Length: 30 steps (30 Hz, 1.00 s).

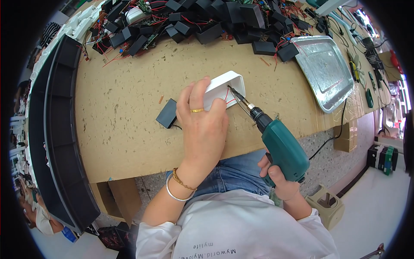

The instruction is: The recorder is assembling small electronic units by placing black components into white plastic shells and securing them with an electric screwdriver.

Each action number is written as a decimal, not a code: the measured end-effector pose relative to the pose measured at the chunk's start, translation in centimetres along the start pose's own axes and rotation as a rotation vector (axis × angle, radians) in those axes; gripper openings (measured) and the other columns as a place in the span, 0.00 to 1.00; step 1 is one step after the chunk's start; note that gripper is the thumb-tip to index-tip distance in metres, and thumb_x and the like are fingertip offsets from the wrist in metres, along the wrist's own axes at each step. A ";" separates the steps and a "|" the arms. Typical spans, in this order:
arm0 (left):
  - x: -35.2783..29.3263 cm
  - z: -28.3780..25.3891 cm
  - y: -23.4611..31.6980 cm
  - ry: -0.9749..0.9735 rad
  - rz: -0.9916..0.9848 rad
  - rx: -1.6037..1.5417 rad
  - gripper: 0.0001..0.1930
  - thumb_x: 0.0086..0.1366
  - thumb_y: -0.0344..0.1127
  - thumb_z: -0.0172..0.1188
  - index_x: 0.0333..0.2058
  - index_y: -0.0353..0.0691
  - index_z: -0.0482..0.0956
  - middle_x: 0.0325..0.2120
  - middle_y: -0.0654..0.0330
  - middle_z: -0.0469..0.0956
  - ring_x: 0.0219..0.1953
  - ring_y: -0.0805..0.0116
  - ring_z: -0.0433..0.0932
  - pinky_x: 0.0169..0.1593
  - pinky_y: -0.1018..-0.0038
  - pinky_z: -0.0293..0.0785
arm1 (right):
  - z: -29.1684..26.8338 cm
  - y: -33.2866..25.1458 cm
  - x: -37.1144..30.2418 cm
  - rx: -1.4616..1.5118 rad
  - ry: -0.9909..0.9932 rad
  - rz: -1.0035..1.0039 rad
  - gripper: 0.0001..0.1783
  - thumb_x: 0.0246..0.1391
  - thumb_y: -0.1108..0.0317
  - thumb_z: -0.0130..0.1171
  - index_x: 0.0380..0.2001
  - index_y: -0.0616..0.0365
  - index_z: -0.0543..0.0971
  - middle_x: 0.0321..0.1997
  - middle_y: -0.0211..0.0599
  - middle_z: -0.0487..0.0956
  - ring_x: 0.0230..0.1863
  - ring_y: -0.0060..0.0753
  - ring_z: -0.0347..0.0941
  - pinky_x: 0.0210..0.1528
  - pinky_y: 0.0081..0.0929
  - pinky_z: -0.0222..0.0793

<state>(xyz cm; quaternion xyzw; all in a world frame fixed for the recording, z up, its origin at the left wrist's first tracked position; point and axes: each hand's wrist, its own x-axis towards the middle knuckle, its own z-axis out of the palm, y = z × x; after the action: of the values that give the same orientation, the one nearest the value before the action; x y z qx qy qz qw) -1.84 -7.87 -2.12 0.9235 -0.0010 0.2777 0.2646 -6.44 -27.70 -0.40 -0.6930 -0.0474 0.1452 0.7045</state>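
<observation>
My left hand [202, 123], wearing a ring, is closed round a white open-sided plastic housing [228, 79] on the cardboard-covered bench. Thin red wires [231, 101] show inside it. My right hand [278, 178] is wrapped round the handle of a green gun-shaped corded tool [285, 149]. The tool's long, dark, narrow tip reaches into the housing's open side. Whether the tip touches the inside, I cannot tell. Beside my left hand lies a small black box [167, 114] with a dark lead running under the hand.
Black boxes with red wires and circuit boards [211, 19] are heaped along the far edge. A metal tray [325, 73] lies at the right, near pliers [354, 71]. A long black rack [64, 129] stands at the left. The tool's cord [330, 140] hangs past the bench edge.
</observation>
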 end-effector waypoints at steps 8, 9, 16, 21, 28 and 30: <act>0.0 0.0 0.0 -0.002 0.009 0.002 0.09 0.43 0.20 0.60 0.23 0.36 0.69 0.52 0.52 0.63 0.53 0.48 0.59 0.51 0.56 0.60 | 0.1 0.0 0.0 0.048 -0.005 -0.012 0.12 0.48 0.72 0.63 0.35 0.67 0.76 0.28 0.36 0.77 0.24 0.21 0.70 0.26 0.19 0.66; 0.0 0.0 0.0 0.001 0.008 0.003 0.09 0.43 0.20 0.60 0.23 0.36 0.69 0.52 0.52 0.63 0.54 0.48 0.59 0.51 0.56 0.60 | 0.2 -0.1 0.0 0.049 -0.006 -0.013 0.12 0.48 0.72 0.63 0.35 0.67 0.76 0.28 0.36 0.77 0.24 0.21 0.70 0.26 0.19 0.66; 0.0 0.1 -0.1 0.004 0.011 0.016 0.09 0.43 0.20 0.60 0.22 0.36 0.69 0.52 0.52 0.63 0.53 0.48 0.59 0.50 0.56 0.61 | -0.1 0.2 -0.2 0.021 -0.009 0.001 0.15 0.49 0.70 0.63 0.38 0.67 0.74 0.30 0.38 0.77 0.25 0.21 0.70 0.26 0.19 0.67; 0.0 0.1 -0.1 0.005 0.012 0.009 0.09 0.43 0.20 0.60 0.22 0.36 0.69 0.51 0.53 0.63 0.53 0.49 0.59 0.51 0.56 0.60 | 0.0 -0.1 -0.1 0.064 0.005 0.009 0.17 0.49 0.70 0.62 0.41 0.67 0.73 0.30 0.38 0.77 0.26 0.21 0.71 0.27 0.19 0.68; 0.0 0.1 -0.1 0.003 0.009 0.003 0.09 0.43 0.20 0.60 0.22 0.36 0.69 0.51 0.52 0.64 0.53 0.49 0.59 0.51 0.56 0.60 | 0.1 -0.5 -0.2 -0.001 0.001 0.040 0.24 0.51 0.62 0.60 0.45 0.68 0.70 0.31 0.42 0.76 0.25 0.24 0.71 0.29 0.21 0.68; 0.0 0.1 -0.1 0.000 0.010 0.005 0.09 0.43 0.20 0.60 0.22 0.36 0.69 0.51 0.52 0.64 0.53 0.49 0.59 0.51 0.56 0.60 | 0.1 -0.5 -0.3 -0.059 0.000 0.052 0.30 0.52 0.54 0.58 0.48 0.70 0.68 0.30 0.45 0.75 0.23 0.27 0.71 0.29 0.22 0.67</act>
<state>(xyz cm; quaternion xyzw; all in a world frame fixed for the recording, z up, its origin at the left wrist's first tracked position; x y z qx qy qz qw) -1.79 -7.81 -2.23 0.9241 -0.0052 0.2790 0.2610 -6.65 -27.66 0.08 -0.7144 -0.0335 0.1621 0.6799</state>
